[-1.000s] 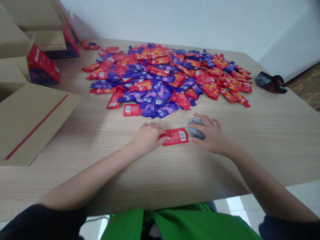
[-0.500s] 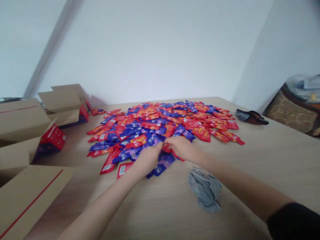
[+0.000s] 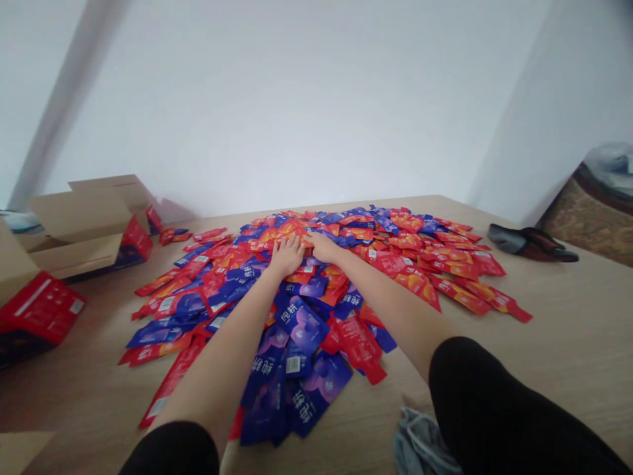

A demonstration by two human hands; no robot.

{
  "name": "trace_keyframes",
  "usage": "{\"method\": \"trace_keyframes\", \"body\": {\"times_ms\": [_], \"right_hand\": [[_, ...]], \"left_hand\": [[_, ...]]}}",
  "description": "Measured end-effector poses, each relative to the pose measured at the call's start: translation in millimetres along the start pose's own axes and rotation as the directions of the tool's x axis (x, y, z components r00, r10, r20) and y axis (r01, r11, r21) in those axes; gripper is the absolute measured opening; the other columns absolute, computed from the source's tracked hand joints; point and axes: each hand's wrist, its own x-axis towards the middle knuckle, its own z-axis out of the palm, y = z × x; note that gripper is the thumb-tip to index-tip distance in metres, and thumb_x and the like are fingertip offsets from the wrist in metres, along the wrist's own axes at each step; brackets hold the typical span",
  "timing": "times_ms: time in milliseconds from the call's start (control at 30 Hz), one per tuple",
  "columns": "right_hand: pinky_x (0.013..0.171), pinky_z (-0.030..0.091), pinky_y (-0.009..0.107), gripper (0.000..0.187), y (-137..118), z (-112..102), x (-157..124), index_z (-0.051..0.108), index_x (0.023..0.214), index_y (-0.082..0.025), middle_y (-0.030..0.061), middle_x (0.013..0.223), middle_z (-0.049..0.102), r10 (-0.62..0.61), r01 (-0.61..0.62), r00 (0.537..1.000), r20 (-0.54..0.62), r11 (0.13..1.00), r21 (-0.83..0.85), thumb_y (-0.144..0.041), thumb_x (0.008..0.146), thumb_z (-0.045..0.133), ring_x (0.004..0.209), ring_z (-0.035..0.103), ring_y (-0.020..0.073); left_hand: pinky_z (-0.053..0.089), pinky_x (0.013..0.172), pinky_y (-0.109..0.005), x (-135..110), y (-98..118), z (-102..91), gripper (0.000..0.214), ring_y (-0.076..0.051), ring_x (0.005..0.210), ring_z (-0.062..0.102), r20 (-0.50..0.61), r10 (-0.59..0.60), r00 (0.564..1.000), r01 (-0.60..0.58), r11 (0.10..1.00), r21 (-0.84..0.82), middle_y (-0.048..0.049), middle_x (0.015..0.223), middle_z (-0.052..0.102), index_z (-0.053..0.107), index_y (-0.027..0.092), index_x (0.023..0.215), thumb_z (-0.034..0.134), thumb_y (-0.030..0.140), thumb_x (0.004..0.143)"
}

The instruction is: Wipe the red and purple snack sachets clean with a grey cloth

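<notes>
Red and blue-purple foil packets (image 3: pixel 304 323) lie in a wide, loose heap on the wooden table. My left hand (image 3: pixel 287 256) rests on the middle of the heap, its fingers spread over an orange-red packet (image 3: pixel 289 231). Close beside it, my right hand (image 3: pixel 322 248) reaches in from the right. Its fingers look stretched out leftward and touch the same part of the heap, though their tips are partly hidden. Neither hand visibly grips a packet. Several blue packets (image 3: pixel 267 396) lie nearer to me, between my forearms.
Open cardboard boxes (image 3: pixel 84 204) with red and blue printed sides stand on the left. A grey cloth (image 3: pixel 420 442) lies at the table's near edge, partly behind my right sleeve. To the right is a dark object (image 3: pixel 531 243); a white wall rises behind the table (image 3: pixel 554 316).
Both hands have moved from the near edge of the heap farther onto its middle. My left fingers have spread. The view has shifted closer, and more packets lie near me.
</notes>
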Motion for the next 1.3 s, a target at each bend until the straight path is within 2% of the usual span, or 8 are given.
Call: {"method": "trace_keyframes", "body": {"times_ms": [200,333,500,700,833,967,1133,1300], "right_hand": [[0.111,0.034,0.030,0.056,69,-90,-88,0.045,0.142,-0.010,0.0138,0.147,0.047,0.206,-0.207,0.978,-0.019,0.975,-0.086,-0.001,0.088,0.038,0.132,0.046,0.0173],[0.092,0.047,0.032,0.031,122,-147,-208,0.070,0.105,-0.014,0.0123,0.111,0.070,0.415,-0.397,0.908,0.051,0.894,-0.208,-0.012,0.087,0.046,0.102,0.063,0.0210],[0.089,0.047,0.036,0.030,142,-138,-307,0.069,0.106,-0.009,0.0203,0.112,0.067,0.547,-0.490,0.834,0.076,0.796,-0.355,-0.028,0.087,0.058,0.104,0.062,0.0282],[0.092,0.047,0.034,0.043,129,-128,-321,0.058,0.129,-0.010,0.0175,0.123,0.066,0.538,-0.486,0.842,0.027,0.781,-0.392,-0.009,0.091,0.037,0.109,0.064,0.0246],[0.084,0.052,0.034,0.048,105,-143,-323,0.060,0.129,-0.015,0.0137,0.118,0.070,0.480,-0.436,0.877,0.030,0.819,-0.373,-0.005,0.089,0.037,0.100,0.069,0.0250],[0.086,0.056,0.034,0.049,57,-144,-315,0.063,0.128,-0.018,0.0100,0.121,0.070,0.190,-0.189,0.982,-0.020,0.950,-0.247,-0.003,0.088,0.038,0.103,0.069,0.0216],[0.101,0.052,0.036,0.050,-30,-130,-292,0.062,0.129,-0.014,0.0106,0.127,0.067,-0.294,0.289,0.955,-0.047,0.953,-0.085,0.001,0.086,0.040,0.118,0.062,0.0192],[0.108,0.047,0.039,0.046,-118,-99,-306,0.057,0.134,-0.013,0.0113,0.136,0.060,-0.475,0.474,0.880,-0.028,0.880,-0.014,-0.003,0.093,0.041,0.129,0.054,0.0195]], "left_hand": [[0.047,0.100,-0.052,-6,14,-8.7,0.041,-0.027,0.121,0.055,-0.021,0.055,0.998,-0.056,0.997,-0.050,-0.0112,0.137,0.052,0.054,0.019,0.131,0.060,0.036,0.094],[0.039,0.105,-0.049,-2,77,-20.9,0.033,-0.029,0.124,0.050,-0.031,0.213,0.976,-0.216,0.971,-0.108,-0.0118,0.134,0.057,0.063,0.017,0.125,0.046,0.021,0.096],[0.044,0.097,-0.031,4,216,-16.7,0.032,-0.019,0.108,0.058,0.043,0.591,0.805,-0.570,0.793,-0.216,-0.0034,0.114,0.068,0.073,0.026,0.110,0.047,0.021,0.092],[0.043,0.097,-0.039,-10,322,-9.5,0.048,-0.025,0.121,0.054,0.041,0.719,0.693,-0.695,0.683,-0.227,-0.0080,0.132,0.061,0.057,0.027,0.134,0.055,0.019,0.086],[0.043,0.091,-0.037,-22,305,-25.4,0.030,-0.023,0.097,0.066,0.084,0.712,0.698,-0.693,0.700,-0.172,-0.0095,0.098,0.074,0.072,0.020,0.107,0.050,0.012,0.088],[0.045,0.077,-0.031,-62,241,-58.5,0.032,-0.020,0.084,0.069,0.119,0.678,0.725,-0.668,0.735,-0.117,-0.0082,0.090,0.076,0.071,0.019,0.108,0.049,0.009,0.088],[0.045,0.072,-0.032,-163,147,-113.5,0.032,-0.019,0.079,0.071,0.059,0.580,0.813,-0.579,0.815,-0.029,-0.0070,0.103,0.076,0.068,0.017,0.112,0.048,0.005,0.090],[0.048,0.075,-0.034,-290,92,-147.0,0.036,-0.019,0.091,0.071,-0.084,0.495,0.865,-0.489,0.869,0.078,-0.0087,0.117,0.072,0.065,0.014,0.117,0.043,0.001,0.091]]}}
